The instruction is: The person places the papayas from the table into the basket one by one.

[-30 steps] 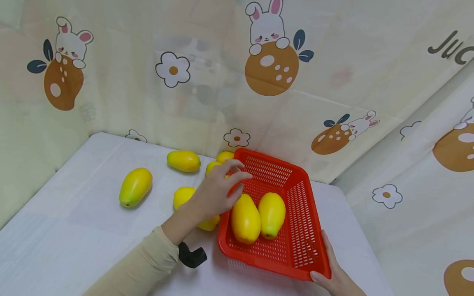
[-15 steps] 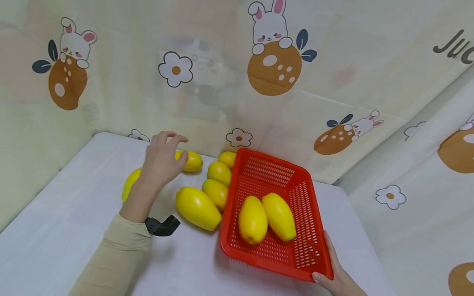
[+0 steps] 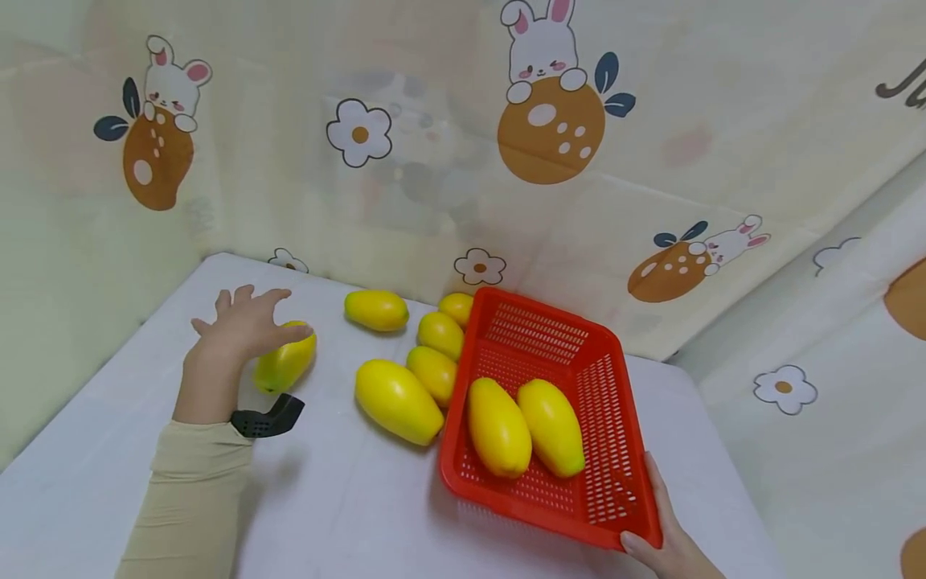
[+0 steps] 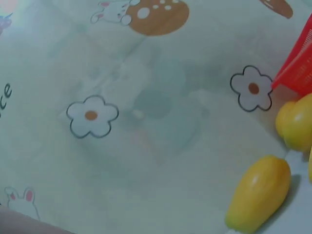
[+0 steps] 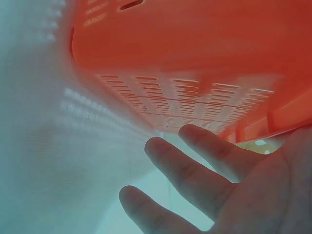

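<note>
My left hand (image 3: 242,326), fingers spread and holding nothing, is over a yellow-green papaya (image 3: 288,362) on the left of the table, partly hiding it. With the thumb on its rim and the fingers along its outer wall, my right hand (image 3: 669,527) holds the near right corner of a red plastic basket (image 3: 640,450). Straight fingers (image 5: 190,175) show beside the basket's slotted wall (image 5: 195,53) in the right wrist view. Two yellow papayas lie side by side inside, a left one (image 3: 499,428) and a right one (image 3: 551,428).
Against the basket's left side lie a large papaya (image 3: 398,402) and several smaller yellow fruits (image 3: 440,335). Another papaya (image 3: 376,310) lies at the table's back edge, also seen as a papaya (image 4: 258,195) in the left wrist view. A printed curtain (image 3: 419,201) hangs behind.
My left hand has moved from over the basket leftward to the left papaya. Inside the basket, the right papaya has turned, its tip swinging right. The right hand keeps its hold on the basket.
</note>
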Action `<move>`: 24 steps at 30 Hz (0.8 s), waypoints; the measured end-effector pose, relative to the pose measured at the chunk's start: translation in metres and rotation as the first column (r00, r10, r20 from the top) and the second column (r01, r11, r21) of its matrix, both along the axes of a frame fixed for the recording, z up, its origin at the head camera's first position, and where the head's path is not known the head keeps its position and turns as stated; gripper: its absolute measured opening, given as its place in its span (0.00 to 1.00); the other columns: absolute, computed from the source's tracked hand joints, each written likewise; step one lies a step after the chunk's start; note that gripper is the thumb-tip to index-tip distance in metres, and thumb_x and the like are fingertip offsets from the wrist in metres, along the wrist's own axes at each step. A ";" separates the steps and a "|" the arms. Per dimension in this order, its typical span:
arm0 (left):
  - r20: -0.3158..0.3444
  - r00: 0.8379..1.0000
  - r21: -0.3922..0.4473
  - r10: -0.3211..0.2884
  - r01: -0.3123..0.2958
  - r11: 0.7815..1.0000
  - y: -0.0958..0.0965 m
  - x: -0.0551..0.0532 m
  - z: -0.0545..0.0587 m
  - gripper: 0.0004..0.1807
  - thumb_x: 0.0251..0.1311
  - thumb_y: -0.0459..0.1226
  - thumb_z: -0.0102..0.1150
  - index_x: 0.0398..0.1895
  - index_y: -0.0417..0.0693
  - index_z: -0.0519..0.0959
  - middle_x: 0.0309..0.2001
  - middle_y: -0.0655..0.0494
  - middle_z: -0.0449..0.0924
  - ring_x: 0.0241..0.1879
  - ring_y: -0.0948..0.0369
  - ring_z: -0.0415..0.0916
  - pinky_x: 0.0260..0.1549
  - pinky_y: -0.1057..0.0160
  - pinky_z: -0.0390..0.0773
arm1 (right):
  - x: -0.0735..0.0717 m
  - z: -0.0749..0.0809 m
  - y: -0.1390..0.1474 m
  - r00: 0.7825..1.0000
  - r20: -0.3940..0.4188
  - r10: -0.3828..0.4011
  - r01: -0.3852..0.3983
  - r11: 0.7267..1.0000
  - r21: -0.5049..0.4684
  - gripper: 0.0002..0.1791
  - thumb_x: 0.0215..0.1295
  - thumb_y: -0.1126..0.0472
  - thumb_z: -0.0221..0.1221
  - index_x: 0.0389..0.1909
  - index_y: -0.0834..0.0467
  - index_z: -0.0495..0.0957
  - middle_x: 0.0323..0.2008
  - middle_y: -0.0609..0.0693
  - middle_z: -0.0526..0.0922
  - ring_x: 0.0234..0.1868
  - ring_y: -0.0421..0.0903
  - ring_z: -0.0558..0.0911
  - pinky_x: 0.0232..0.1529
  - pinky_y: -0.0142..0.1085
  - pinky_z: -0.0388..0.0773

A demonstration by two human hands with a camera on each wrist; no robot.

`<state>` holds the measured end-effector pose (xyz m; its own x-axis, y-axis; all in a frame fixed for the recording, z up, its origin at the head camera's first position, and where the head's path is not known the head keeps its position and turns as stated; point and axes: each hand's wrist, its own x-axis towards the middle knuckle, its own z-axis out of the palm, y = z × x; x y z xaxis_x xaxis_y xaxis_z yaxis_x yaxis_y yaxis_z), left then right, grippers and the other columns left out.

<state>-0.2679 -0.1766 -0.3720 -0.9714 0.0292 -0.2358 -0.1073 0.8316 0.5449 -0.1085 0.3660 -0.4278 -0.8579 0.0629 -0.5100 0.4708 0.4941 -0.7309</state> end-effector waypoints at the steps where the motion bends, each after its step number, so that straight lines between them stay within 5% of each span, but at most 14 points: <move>1: 0.019 1.000 -0.009 -0.014 0.014 1.000 -0.003 0.001 -0.002 0.45 0.56 0.58 0.57 0.72 0.48 0.54 0.69 0.24 0.36 0.67 0.25 0.27 0.51 0.17 0.34 | 0.000 0.000 0.000 1.000 0.002 0.000 0.000 1.000 0.005 0.58 0.62 0.46 0.58 0.64 0.21 0.14 0.71 0.57 0.45 0.55 0.51 0.71 0.50 0.46 0.80; 7: 0.091 0.983 -0.074 -0.161 0.168 0.983 -0.015 0.001 -0.013 0.46 0.55 0.58 0.58 0.72 0.48 0.56 0.68 0.24 0.45 0.64 0.26 0.45 0.52 0.23 0.56 | 0.000 -0.001 -0.001 1.000 0.006 0.008 -0.009 1.000 0.027 0.58 0.62 0.45 0.57 0.63 0.22 0.13 0.71 0.58 0.44 0.56 0.51 0.70 0.50 0.47 0.80; 11: 0.093 0.965 -0.039 -0.245 0.250 0.968 -0.017 -0.002 -0.018 0.46 0.56 0.55 0.59 0.73 0.47 0.54 0.67 0.29 0.55 0.62 0.35 0.57 0.54 0.29 0.61 | -0.002 -0.001 0.000 1.000 -0.003 0.022 -0.022 0.998 0.056 0.58 0.61 0.45 0.57 0.63 0.22 0.13 0.72 0.58 0.43 0.58 0.52 0.69 0.50 0.46 0.80; 24: 0.049 0.968 0.011 -0.245 0.245 0.969 -0.002 -0.013 -0.037 0.43 0.56 0.46 0.61 0.74 0.51 0.53 0.59 0.36 0.65 0.53 0.45 0.65 0.53 0.39 0.67 | -0.001 -0.004 0.000 0.999 -0.047 0.024 -0.024 1.000 -0.009 0.55 0.63 0.48 0.56 0.64 0.21 0.16 0.71 0.57 0.44 0.57 0.52 0.69 0.51 0.48 0.80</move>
<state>-0.2811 -0.1790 -0.4086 -0.9217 0.2661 -0.2824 0.0727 0.8334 0.5478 -0.1096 0.3657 -0.4322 -0.8819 0.0375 -0.4700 0.4244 0.4976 -0.7565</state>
